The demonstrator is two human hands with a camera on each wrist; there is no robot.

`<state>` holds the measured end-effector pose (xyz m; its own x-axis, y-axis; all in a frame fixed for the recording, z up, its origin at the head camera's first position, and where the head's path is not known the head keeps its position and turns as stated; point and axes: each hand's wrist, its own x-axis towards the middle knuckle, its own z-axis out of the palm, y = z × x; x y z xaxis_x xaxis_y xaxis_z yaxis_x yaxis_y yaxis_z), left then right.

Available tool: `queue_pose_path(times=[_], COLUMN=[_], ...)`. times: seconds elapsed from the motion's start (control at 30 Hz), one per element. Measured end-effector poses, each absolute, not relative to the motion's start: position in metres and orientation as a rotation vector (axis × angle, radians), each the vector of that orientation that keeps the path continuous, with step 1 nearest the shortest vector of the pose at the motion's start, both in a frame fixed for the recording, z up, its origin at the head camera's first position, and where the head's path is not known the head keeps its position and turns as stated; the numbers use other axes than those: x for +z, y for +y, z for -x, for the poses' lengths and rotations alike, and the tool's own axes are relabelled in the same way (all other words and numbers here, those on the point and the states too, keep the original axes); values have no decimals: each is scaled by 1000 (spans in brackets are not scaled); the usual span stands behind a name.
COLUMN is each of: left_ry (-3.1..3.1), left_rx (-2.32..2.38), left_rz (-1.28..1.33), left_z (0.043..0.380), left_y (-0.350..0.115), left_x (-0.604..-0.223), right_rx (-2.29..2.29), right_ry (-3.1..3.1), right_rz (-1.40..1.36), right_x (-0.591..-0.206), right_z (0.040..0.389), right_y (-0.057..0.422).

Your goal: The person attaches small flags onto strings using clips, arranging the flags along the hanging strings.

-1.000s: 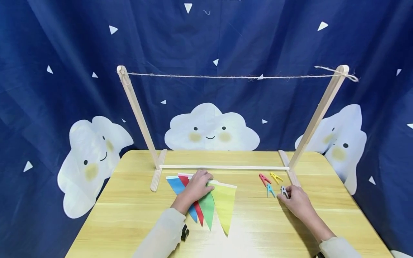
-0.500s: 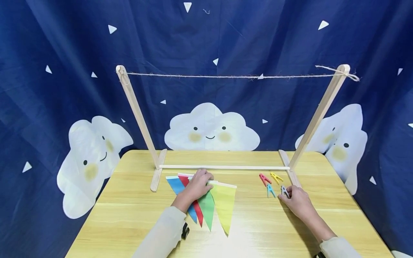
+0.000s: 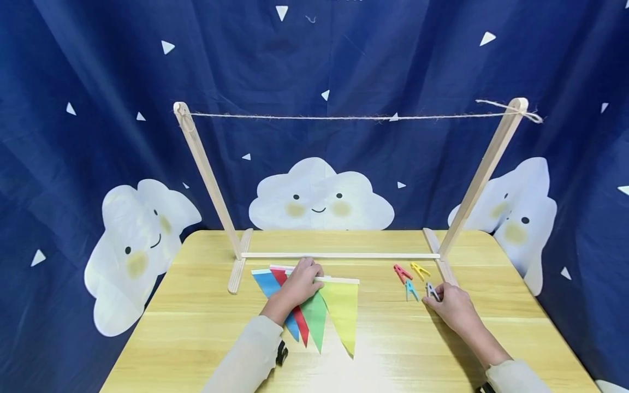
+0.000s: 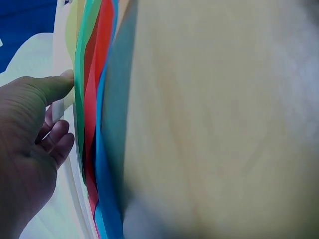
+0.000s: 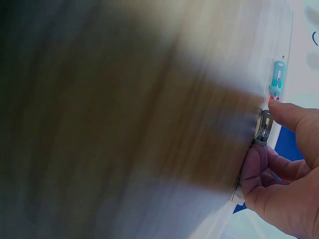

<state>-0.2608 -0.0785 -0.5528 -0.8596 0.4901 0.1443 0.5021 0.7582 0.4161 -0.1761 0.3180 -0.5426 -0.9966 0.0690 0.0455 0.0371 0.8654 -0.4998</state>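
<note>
Head view, watched remotely: the right hand point(image 3: 453, 307) pinches the grey clip point(image 3: 429, 287), toward the tabletop's point(image 3: 196, 316) right edge; the left hand point(image 3: 298, 284) pinches the yellow flag point(image 3: 342, 311), midway between side edges. I would press its white band point(image 3: 339, 280) evenly, against twisting.

Overlapping blue, red, green and yellow pennants point(image 3: 314, 319), a wooden frame point(image 3: 339, 255), and red, yellow, light-blue and grey clothespins point(image 3: 410, 290) are supported by the wood-grain table point(image 3: 167, 338).
</note>
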Motion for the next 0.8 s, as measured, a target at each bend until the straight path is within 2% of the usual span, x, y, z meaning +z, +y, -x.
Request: queue_pose_path(times=[0.37,0.8], left_ry=[-2894,-2813], left_rx=[-783,-1396], left_rz=[828,701], left_z=[258,256], left_y=[-77,-74], left_x=[-551,-551], right_rx=[801,862], right_ry=[-2978,-2953], right_rz=[119,157], right_x=[-543,-541], right_z=[175,172], right_y=[318,320])
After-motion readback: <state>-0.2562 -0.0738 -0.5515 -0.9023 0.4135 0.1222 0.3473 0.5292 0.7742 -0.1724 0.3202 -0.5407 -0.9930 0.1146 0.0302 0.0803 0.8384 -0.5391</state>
